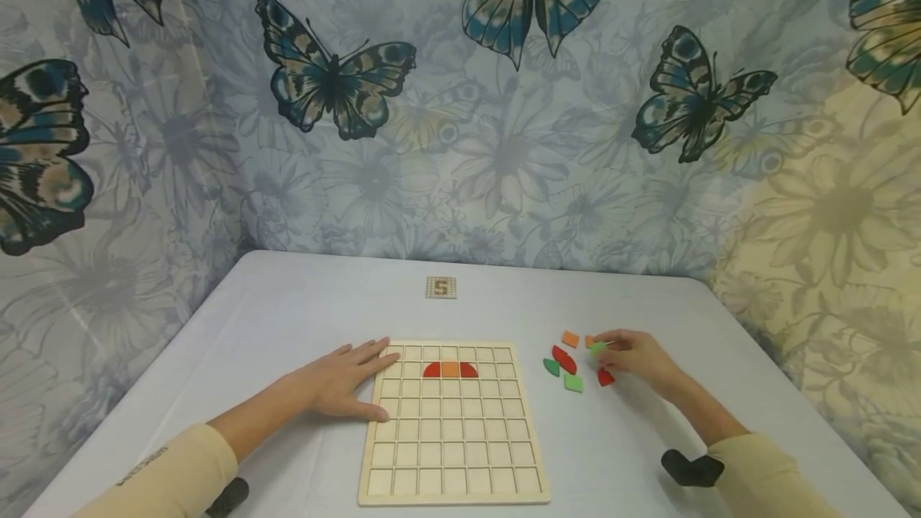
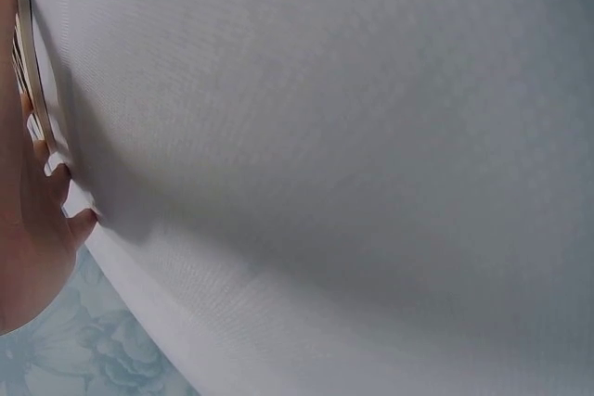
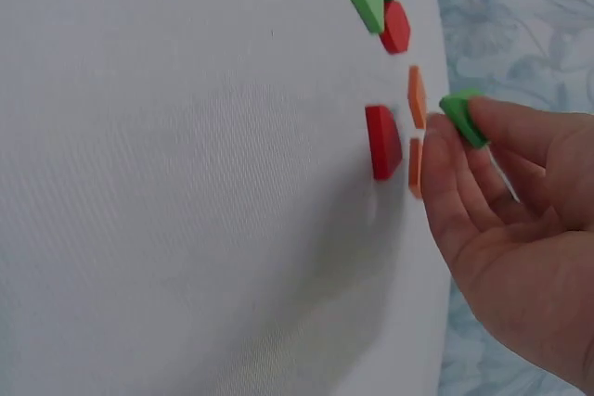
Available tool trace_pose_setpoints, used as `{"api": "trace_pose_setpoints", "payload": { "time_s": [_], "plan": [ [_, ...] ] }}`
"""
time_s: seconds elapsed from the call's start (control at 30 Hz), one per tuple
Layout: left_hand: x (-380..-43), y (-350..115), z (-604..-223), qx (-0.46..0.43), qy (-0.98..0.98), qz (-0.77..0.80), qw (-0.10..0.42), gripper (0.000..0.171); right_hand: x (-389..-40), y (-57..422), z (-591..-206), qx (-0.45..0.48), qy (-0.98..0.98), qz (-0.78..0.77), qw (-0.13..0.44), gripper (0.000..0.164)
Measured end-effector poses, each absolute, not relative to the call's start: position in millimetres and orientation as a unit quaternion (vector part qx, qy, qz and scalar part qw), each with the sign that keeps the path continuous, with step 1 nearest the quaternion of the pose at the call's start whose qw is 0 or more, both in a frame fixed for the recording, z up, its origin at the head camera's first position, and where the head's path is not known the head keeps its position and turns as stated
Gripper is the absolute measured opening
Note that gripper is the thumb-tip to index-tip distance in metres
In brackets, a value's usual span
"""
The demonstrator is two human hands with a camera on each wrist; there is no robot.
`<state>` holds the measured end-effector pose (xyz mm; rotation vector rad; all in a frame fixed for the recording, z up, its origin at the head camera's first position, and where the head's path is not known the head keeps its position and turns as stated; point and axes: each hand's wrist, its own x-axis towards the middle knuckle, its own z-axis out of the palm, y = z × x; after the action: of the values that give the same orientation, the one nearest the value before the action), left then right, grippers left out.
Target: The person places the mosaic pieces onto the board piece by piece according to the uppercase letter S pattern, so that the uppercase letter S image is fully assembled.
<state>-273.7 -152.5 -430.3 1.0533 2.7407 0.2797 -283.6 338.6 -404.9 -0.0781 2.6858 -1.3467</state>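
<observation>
My left hand [image 1: 338, 384] lies with spread fingers on the left edge of a wooden grid board [image 1: 430, 454]. In the left wrist view, its fingers [image 2: 58, 183] show at the far left beside the board. Two red quarter-circle tiles [image 1: 432, 370] flank an orange square tile [image 1: 450, 369] in an upper row of the grid. Right of the board, my right hand [image 1: 639, 356] pinches a green tile [image 3: 466, 120] between thumb and fingers, raised off the table. Under and beside that hand lie a red tile [image 3: 382, 143] and orange tiles [image 3: 417, 97].
More loose tiles lie between board and right hand: a light green square [image 1: 573, 383], a dark green leaf-shaped tile [image 1: 551, 367], red tiles [image 1: 564, 360] and an orange square [image 1: 571, 339]. A small card with an S-like pattern [image 1: 441, 288] lies near the back edge of the white table [image 1: 324, 302].
</observation>
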Motion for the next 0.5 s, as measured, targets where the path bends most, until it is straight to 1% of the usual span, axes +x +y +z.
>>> {"api": "trace_pose_setpoints", "payload": {
  "time_s": [0.17, 0.43, 0.5],
  "plan": [
    [-274, -153, -430, 0.361, 0.923, 0.098, 0.092, 0.094, -283, 326, -407, -0.017, 0.870, -0.486, 0.086, 0.039],
    [-274, -152, -428, 0.364, 0.922, 0.097, 0.091, 0.095, -279, 304, -405, -0.021, 0.874, -0.474, 0.107, 0.046],
    [-274, -152, -427, 0.363, 0.922, 0.098, 0.091, 0.095, -280, 298, -404, -0.020, 0.869, -0.482, 0.112, 0.045]
  ]
}}
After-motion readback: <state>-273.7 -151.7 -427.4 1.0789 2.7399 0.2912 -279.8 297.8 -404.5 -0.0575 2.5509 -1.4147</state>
